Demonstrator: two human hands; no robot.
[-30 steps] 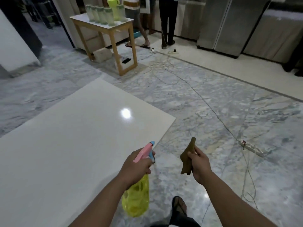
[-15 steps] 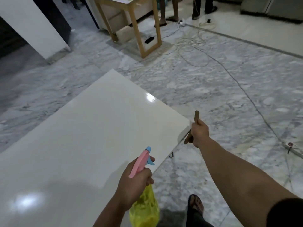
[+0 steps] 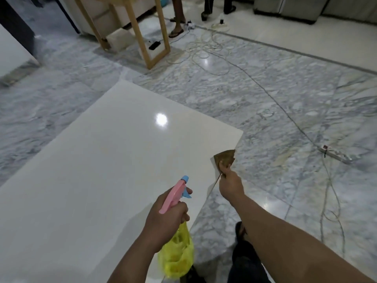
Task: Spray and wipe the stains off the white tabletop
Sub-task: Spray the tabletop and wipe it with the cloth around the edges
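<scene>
From the head view, the left hand (image 3: 166,218) grips the neck of a yellow spray bottle (image 3: 176,256), a finger by its blue trigger, nozzle aimed over the white tabletop (image 3: 98,180). The right hand (image 3: 230,183) pinches a brown cloth (image 3: 224,158) lying on the tabletop's right edge near the corner. No stains are plain here. The step looks like wiping that edge; next likely calls for squeezing the trigger over a patch, then sweeping the cloth inward.

Glossy white tabletop (image 3: 98,170); brown cloth (image 3: 224,159)
</scene>
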